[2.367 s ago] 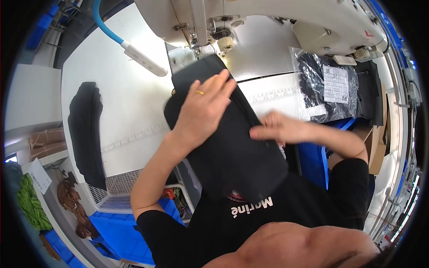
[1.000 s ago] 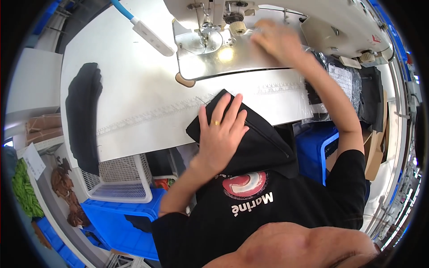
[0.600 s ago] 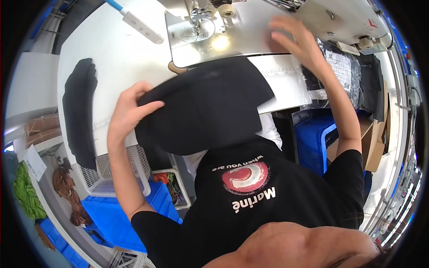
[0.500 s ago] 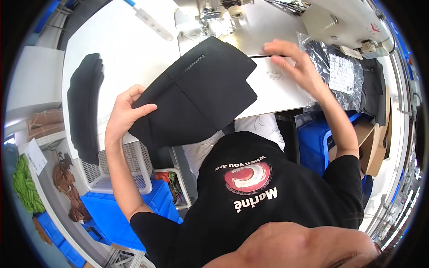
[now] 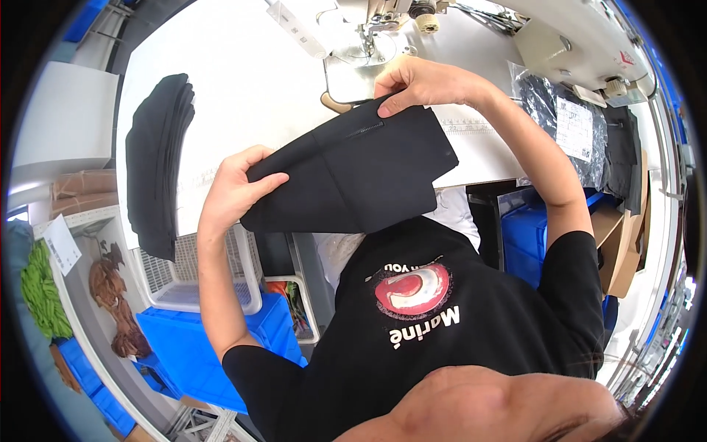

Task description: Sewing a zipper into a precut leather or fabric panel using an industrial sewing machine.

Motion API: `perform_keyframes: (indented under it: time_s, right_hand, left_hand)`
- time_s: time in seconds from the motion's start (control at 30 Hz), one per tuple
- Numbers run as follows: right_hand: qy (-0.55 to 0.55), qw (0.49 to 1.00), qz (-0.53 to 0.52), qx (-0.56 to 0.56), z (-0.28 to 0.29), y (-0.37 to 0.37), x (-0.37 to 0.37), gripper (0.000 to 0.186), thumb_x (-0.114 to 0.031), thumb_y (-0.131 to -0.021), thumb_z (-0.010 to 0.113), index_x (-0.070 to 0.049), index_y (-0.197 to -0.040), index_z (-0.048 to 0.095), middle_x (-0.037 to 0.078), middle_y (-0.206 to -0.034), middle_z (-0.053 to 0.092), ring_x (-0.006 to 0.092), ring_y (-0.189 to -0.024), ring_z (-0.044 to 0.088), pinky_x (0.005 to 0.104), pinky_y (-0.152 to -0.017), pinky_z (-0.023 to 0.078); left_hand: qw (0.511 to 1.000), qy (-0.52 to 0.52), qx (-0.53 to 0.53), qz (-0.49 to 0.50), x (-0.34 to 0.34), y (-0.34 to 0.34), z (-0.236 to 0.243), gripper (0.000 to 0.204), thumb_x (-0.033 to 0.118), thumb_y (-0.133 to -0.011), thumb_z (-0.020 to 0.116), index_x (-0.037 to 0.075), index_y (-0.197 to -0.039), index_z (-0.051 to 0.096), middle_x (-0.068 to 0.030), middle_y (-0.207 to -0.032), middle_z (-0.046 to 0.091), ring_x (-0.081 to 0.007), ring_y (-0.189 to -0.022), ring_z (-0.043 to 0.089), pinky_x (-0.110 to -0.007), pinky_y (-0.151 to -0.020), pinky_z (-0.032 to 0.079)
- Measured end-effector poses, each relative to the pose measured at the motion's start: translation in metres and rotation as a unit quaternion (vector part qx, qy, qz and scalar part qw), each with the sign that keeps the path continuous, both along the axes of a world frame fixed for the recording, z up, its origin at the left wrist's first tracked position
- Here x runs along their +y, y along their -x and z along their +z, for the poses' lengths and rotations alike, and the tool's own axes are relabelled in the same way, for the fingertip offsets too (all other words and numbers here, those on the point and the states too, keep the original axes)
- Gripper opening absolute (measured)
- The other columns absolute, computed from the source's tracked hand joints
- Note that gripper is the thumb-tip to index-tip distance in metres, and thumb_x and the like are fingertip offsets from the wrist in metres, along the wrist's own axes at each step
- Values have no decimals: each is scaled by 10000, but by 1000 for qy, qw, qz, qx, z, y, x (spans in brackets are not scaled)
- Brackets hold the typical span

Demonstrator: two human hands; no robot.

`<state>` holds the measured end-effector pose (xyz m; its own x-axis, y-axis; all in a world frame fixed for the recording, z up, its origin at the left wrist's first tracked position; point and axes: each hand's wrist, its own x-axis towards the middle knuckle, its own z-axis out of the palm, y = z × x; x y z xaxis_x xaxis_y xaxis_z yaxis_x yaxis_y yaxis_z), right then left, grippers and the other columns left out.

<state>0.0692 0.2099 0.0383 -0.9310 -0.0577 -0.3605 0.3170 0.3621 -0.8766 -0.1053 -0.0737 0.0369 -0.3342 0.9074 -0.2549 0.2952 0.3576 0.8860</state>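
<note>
A black fabric panel with a zipper near its far edge hangs between my hands, over the front edge of the white table. My left hand pinches its left end, thumb on top and fingers underneath. At the far edge, close to the zipper's end, my right hand grips the cloth between thumb and fingers. Just beyond that hand stands a sewing machine, its presser foot and needle area in sight. To the left lies a stack of folded black fabric pieces on the table.
A clear plastic bag of dark cloth with a white label lies at the right. A white basket and blue crates stand below the table at the left. Another blue crate and cardboard are at the lower right.
My right hand, free of the cloth before, has come left and taken hold of the panel's far edge. The panel has turned and tilted, and my left hand still holds its left end.
</note>
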Motion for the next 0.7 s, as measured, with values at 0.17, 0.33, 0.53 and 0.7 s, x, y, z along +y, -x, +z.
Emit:
perform_keyframes:
  time_s: [0.17, 0.33, 0.53, 0.7]
  right_hand:
    - [-72, 996, 37, 31, 3, -9, -8, 157, -127, -828, 711, 18, -854, 656, -2, -674, 612, 71, -618, 529, 243, -578, 427]
    - [-74, 997, 21, 24, 3, -15, -6, 152, -129, -868, 667, 15, -914, 652, 5, -722, 627, 70, -671, 540, 256, -635, 439]
    - [22, 998, 6, 65, -3, -17, 3, 184, -139, -898, 629, -5, -1018, 666, -7, -858, 672, 56, -777, 579, 216, -766, 457]
    - [-6, 999, -25, 25, -5, -19, 5, 217, -153, -910, 611, -15, -1067, 667, -13, -922, 676, 37, -836, 588, 208, -812, 455]
  left_hand:
    - [999, 33, 20, 27, 6, -4, 4, 171, 129, -830, 701, -32, -886, 693, -24, -756, 655, -70, -692, 587, -223, -646, 477]
    - [998, 50, -6, 44, 9, -2, 3, 196, 155, -846, 685, -33, -898, 701, -24, -728, 659, -71, -657, 587, -231, -625, 478]
    - [999, 43, -14, 10, 7, -1, 8, 200, 149, -844, 676, -42, -903, 695, -28, -751, 666, -69, -673, 589, -228, -633, 477]
    - [996, 6, 41, -75, 29, -15, 5, 192, 126, -836, 646, -52, -897, 683, -6, -727, 648, -60, -659, 557, -230, -603, 453]
